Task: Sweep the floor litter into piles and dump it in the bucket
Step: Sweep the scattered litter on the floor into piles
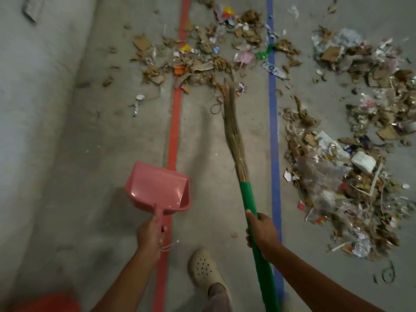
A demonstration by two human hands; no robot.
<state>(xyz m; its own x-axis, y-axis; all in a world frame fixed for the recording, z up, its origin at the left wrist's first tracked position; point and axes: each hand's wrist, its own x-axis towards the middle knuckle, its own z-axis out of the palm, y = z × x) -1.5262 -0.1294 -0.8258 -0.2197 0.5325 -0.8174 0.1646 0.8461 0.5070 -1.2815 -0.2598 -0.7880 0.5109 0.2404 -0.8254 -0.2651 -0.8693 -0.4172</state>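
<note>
1. While the right hand [261, 230] is wrapped firmly round its green plastic handle, the long grass-bristled broom [236, 145] runs from the bottom centre of the frame up and slightly left. Its tip lies at the near edge of the scattered litter of torn cardboard, paper and wrappers [202, 61] in the upper centre.
2. The left hand [149, 233] grips the stem of a pink plastic dustpan [155, 188], left of centre, with the open mouth facing the upper left. I cannot tell whether the pan touches the concrete floor.
3. What matters for the next stroke is that the upper-centre litter lies straight beyond the bristle tip, further up the frame than the grip and along the broom's own axis. By my reckoning, a pull back down the frame would gather it.
4. A second, denser heap of cardboard scraps and clear plastic [351, 176] fills the right side, across the blue floor stripe [273, 122]. It is nearer the right hand than the left.
5. The dustpan sits over the red floor stripe [174, 122], well apart from both spreads of litter.
6. The handle's end is cut off by the bottom edge.
7. An orange-red shape [51, 302] in the lower left corner is cropped and blurred; it may be the bucket, but I cannot say.
8. A beige perforated clog [202, 269] stands between the two arms.
</note>
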